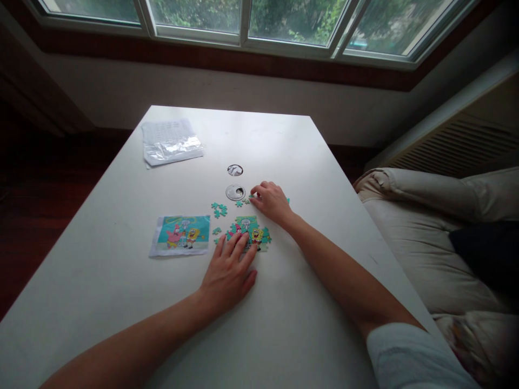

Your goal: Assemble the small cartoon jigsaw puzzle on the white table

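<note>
A partly joined jigsaw puzzle [257, 235] with cartoon figures lies on the white table. My left hand [227, 270] rests flat with spread fingers, its fingertips over the puzzle's lower left part and hiding some of it. Beyond the puzzle, my right hand [272, 201] is bent down at the tabletop, thumb and forefinger closed around a small teal puzzle piece, mostly hidden by the fingers. Loose teal puzzle pieces [219, 209] lie to the left of that hand, and another loose piece [217, 230] is by the puzzle's left edge. A picture sheet [184, 236] shows the same cartoon figures.
Two round cable-hole fittings [235, 192] are set in the white table [292, 302]. A clear plastic bag with papers [172, 143] lies at the far left. A pale sofa [405, 232] stands along the right side, and windows [295, 21] are beyond the table.
</note>
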{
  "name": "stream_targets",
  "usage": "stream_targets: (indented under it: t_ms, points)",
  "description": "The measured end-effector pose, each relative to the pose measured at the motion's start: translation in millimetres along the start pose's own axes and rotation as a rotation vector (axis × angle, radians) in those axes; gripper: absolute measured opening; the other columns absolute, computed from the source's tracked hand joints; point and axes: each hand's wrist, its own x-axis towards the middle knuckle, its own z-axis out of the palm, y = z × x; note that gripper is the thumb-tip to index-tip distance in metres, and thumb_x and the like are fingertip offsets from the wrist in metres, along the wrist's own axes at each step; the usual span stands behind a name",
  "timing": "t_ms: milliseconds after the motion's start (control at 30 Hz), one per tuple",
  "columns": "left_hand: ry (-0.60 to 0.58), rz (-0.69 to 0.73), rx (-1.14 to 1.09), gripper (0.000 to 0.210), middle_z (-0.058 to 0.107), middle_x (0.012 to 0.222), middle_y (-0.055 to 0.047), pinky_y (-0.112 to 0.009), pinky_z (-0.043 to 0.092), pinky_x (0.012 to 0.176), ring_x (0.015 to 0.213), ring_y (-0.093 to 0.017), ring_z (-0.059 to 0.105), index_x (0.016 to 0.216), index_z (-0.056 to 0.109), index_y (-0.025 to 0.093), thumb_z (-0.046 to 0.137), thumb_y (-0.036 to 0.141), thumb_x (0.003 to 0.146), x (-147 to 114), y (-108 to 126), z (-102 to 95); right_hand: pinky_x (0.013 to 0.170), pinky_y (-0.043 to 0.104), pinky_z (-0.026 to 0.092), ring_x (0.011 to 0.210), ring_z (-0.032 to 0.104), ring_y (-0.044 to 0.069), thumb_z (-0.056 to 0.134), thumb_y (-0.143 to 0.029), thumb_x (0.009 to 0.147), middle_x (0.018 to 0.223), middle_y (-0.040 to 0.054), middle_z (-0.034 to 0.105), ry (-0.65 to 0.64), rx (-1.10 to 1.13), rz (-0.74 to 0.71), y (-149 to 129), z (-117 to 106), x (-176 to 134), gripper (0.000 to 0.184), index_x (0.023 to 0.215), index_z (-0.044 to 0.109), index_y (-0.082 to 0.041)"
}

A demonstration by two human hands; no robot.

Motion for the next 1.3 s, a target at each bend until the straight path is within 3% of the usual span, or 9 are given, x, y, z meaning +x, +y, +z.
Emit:
stream_targets:
  t_ms: [367, 1100, 1300]
  points:
    - [-0.020, -0.002, -0.012, 0.054, 0.040, 0.158, -0.014, -0.060, 0.019, 0.124, 0.147, -0.033, 0.034, 0.147, 0.048, 0.022, 0.052, 0.042, 0.097, 0.2, -0.2, 0.3, 0.089, 0.038, 0.036, 0.105, 0.054, 0.026, 0.061, -0.034, 0.096, 0.109, 0.0084, 0.065, -0.021, -0.023, -0.006, -1.1, -3.2, -4.0, 0.021, 0.112, 0.071, -0.025]
    - [-0.024, -0.009, -0.014, 0.053, 0.040, 0.158, -0.013, -0.060, 0.020, 0.124, 0.148, -0.033, 0.033, 0.147, 0.048, 0.023, 0.053, 0.041, 0.097, 0.9, 1.3, 0.4, 0.090, 0.035, 0.040, 0.102, 0.054, 0.024, 0.065, -0.028, 0.086, 0.106, 0.0083, 0.061, -0.138, 0.089, -0.012, 3.1, -10.1, 5.1, 0.014, 0.099, 0.068, -0.022]
    - [-0.005, 0.005, -0.008, 0.052, 0.041, 0.158, -0.014, -0.059, 0.022, 0.123, 0.147, -0.033, 0.035, 0.145, 0.050, 0.022, 0.054, 0.040, 0.097, 1.5, 0.8, -0.6, 0.089, 0.036, 0.039, 0.101, 0.054, 0.024, 0.065, -0.026, 0.087, 0.105, 0.0068, 0.061, -0.156, 0.109, -0.025, 1.3, -13.6, 4.2, 0.023, 0.110, 0.066, -0.025]
